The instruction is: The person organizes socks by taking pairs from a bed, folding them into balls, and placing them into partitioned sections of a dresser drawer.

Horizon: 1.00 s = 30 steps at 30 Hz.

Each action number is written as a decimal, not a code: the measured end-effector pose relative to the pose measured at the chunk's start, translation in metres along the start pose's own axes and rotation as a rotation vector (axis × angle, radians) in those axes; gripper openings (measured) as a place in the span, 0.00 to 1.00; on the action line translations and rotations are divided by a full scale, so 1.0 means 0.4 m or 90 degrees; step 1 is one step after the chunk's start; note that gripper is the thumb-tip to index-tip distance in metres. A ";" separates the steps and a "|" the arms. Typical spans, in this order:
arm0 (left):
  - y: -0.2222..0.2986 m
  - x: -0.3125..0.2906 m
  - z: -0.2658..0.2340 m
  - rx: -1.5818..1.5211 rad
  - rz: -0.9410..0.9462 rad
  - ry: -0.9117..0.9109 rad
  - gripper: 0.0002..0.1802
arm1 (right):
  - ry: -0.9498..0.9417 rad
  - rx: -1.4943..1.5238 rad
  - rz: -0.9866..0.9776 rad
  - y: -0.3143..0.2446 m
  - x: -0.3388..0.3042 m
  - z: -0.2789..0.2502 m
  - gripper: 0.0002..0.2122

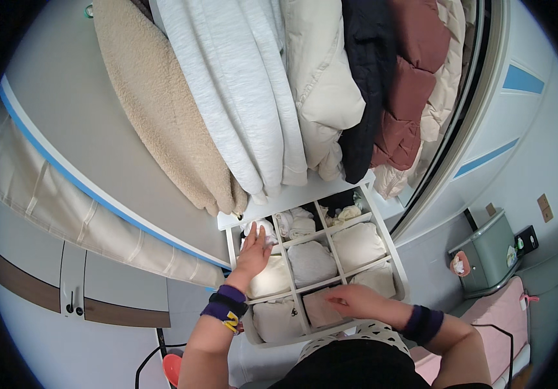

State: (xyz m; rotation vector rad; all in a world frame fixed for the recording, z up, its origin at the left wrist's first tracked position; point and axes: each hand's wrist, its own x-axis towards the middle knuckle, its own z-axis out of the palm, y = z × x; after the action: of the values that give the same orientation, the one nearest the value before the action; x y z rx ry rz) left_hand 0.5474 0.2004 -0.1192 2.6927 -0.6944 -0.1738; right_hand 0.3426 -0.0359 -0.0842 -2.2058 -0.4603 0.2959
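Note:
A white divided drawer (323,233) is pulled out in front of me, its compartments filled with folded clothes. My left hand (253,253) reaches into the back left compartment, fingers stretched out on rumpled white cloth (268,235). Over the front middle compartment hovers my right hand (360,301), fingers loosely bent, nothing visible in them. Beneath it lies a folded pink garment (320,309). A grey folded garment (312,262) fills the centre, between a cream one (269,279) and another cream one (358,246). Pale folded garments (277,320) sit at the front left.
Above the drawer hang a beige fleece coat (162,117), a light grey garment (233,97), a cream jacket (321,84), a black one (366,78) and a reddish-brown padded jacket (412,84). A grey-green cabinet (486,253) and pink mat (502,318) are at right.

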 end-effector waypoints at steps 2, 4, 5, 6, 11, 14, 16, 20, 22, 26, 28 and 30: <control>0.026 -0.032 -0.007 -0.022 0.022 0.028 0.32 | 0.004 -0.009 0.079 0.008 -0.090 0.004 0.12; 0.049 -0.084 -0.018 -0.035 0.038 0.056 0.32 | 0.006 -0.025 0.130 0.016 -0.135 0.022 0.12; 0.064 -0.110 -0.019 -0.056 0.071 0.064 0.32 | -0.001 -0.013 0.142 0.020 -0.151 0.025 0.12; 0.081 -0.140 -0.018 -0.062 0.108 0.075 0.31 | -0.006 -0.017 0.151 0.023 -0.160 0.032 0.12; 0.164 -0.332 -0.011 -0.134 0.241 0.006 0.27 | 0.000 -0.052 0.134 0.057 -0.175 0.074 0.17; 0.197 -0.435 0.024 -0.170 0.258 -0.037 0.26 | 0.008 -0.087 0.104 0.062 -0.169 0.083 0.18; 0.205 -0.475 0.042 -0.190 0.264 -0.051 0.25 | 0.001 -0.107 0.088 0.059 -0.163 0.083 0.18; 0.205 -0.510 0.087 -0.165 0.270 -0.028 0.23 | 0.000 -0.104 0.109 0.057 -0.145 0.077 0.18; 0.208 -0.511 0.089 -0.129 0.276 0.003 0.23 | 0.003 -0.118 0.094 0.051 -0.127 0.066 0.18; 0.222 -0.504 0.083 -0.053 0.257 0.059 0.24 | -0.002 -0.120 0.080 0.060 -0.089 0.050 0.19; 0.219 -0.489 0.097 0.020 0.255 0.111 0.24 | 0.015 -0.133 0.087 0.066 -0.064 0.046 0.20; 0.218 -0.473 0.110 0.055 0.243 0.146 0.23 | 0.030 -0.147 0.077 0.089 -0.043 0.044 0.21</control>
State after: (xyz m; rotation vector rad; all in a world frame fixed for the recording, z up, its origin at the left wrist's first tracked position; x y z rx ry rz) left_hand 0.3345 0.2082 -0.1227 2.5422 -1.1398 0.2629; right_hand 0.3285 -0.0515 -0.1220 -2.4666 -0.3500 0.2651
